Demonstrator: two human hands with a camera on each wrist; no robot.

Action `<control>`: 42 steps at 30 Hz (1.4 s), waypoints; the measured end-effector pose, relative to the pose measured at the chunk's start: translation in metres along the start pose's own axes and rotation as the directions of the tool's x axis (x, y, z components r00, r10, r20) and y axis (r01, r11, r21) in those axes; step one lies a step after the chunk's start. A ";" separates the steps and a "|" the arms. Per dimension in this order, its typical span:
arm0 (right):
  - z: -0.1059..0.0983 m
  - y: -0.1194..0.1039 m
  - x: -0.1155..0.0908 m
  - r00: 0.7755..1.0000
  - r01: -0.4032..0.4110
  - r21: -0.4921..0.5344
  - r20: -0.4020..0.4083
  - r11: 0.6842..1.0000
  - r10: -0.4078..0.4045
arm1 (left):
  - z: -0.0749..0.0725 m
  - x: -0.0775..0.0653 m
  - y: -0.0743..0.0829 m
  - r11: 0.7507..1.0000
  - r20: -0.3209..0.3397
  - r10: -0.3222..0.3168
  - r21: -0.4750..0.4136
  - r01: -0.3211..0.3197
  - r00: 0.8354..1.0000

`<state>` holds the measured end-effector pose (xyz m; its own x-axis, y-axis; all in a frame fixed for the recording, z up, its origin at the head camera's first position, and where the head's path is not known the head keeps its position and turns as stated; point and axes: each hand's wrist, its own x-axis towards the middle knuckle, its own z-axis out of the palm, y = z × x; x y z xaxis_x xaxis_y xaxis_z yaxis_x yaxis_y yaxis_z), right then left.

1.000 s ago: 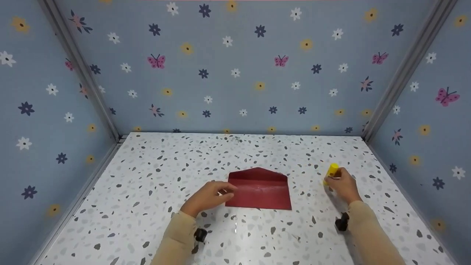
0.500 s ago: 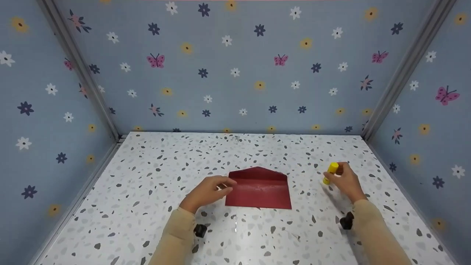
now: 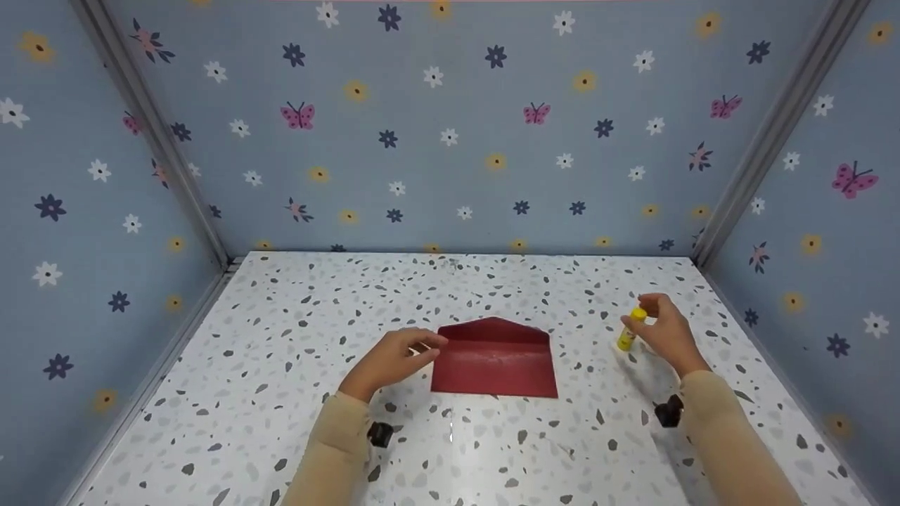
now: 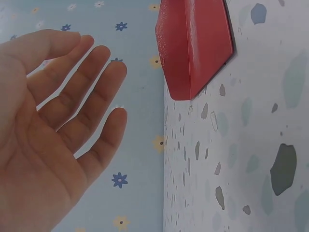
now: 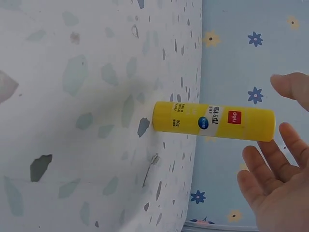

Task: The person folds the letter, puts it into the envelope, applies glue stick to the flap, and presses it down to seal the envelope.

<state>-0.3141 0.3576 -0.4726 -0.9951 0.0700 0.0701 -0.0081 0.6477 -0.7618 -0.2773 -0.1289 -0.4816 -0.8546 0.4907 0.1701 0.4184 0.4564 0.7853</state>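
Observation:
A yellow glue stick stands upright on the table at the right. My right hand is around its top with thumb and fingers spread apart. In the right wrist view a gap shows between the thumb and the glue stick; one fingertip overlaps its top end, and I cannot tell if it touches. A red envelope lies mid-table with its flap raised at the far side. My left hand hovers at the envelope's left edge, fingers relaxed and holding nothing. The left wrist view shows its palm apart from the envelope.
The white speckled table is enclosed by blue flowered panels at the back and both sides. Metal corner posts stand at the back corners. Black wrist cameras sit on both wrists.
My right hand's fingers have let go of the glue stick, spreading and moving up and slightly right. The glue stick stays standing. My left hand has risen a little.

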 end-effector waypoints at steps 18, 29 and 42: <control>0.039 -0.037 -0.002 0.908 0.396 -0.196 -0.060 0.897 -0.415 | 0.008 0.026 -0.001 0.998 -0.071 0.051 0.036 -0.049 0.996; 0.073 -0.047 -0.005 0.940 0.334 -0.145 0.123 0.931 -0.318 | 0.018 0.048 -0.012 0.999 -0.082 -0.002 0.038 0.005 0.997; 0.124 -0.056 -0.004 0.939 0.259 -0.239 0.288 0.936 -0.186 | 0.040 0.067 -0.014 0.952 -0.045 -0.013 0.305 0.026 0.999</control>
<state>-0.3220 0.2267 -0.5097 -0.9616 -0.2736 0.0222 -0.2417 0.8059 -0.5405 -0.3278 -0.0730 -0.5055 -0.8730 0.4506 0.1865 0.4695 0.6735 0.5709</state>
